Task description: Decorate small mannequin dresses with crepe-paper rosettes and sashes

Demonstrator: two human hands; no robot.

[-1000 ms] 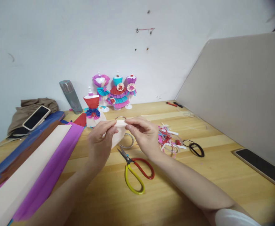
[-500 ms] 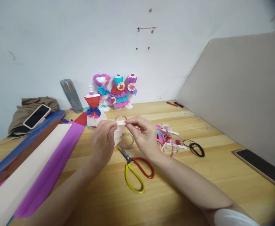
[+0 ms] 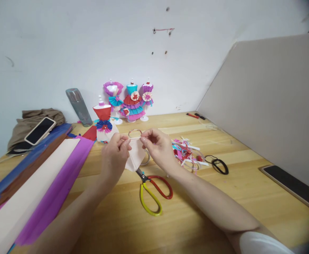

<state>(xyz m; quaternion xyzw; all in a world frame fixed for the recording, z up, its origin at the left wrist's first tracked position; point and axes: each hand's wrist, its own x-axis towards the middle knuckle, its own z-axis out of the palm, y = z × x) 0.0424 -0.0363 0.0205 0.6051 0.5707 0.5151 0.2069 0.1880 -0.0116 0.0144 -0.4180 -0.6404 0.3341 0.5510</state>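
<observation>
A pale cream piece of crepe paper (image 3: 135,153) hangs between my hands, its upper edge pinched at both ends. My left hand (image 3: 114,151) grips the left end between thumb and fingers. Thumb and forefinger of my right hand (image 3: 158,146) close on the other end. Below the paper lie scissors (image 3: 143,178) with one yellow and one red handle; the paper covers their blade tips. Partly behind the paper are a silvery ring (image 3: 146,158) of wire or tape and another ring (image 3: 135,132).
Small mannequins in paper dresses (image 3: 103,114) stand at the back. Crepe paper sheets (image 3: 51,183), a phone (image 3: 40,130) and a bottle (image 3: 79,106) are left. Paper scraps (image 3: 184,151), a black hair tie (image 3: 220,165) and another phone (image 3: 291,187) lie right.
The paper's upper part has turned, so its top edge now looks thin and its face hangs down wider, over the scissor tips. Both hands keep their pinch.
</observation>
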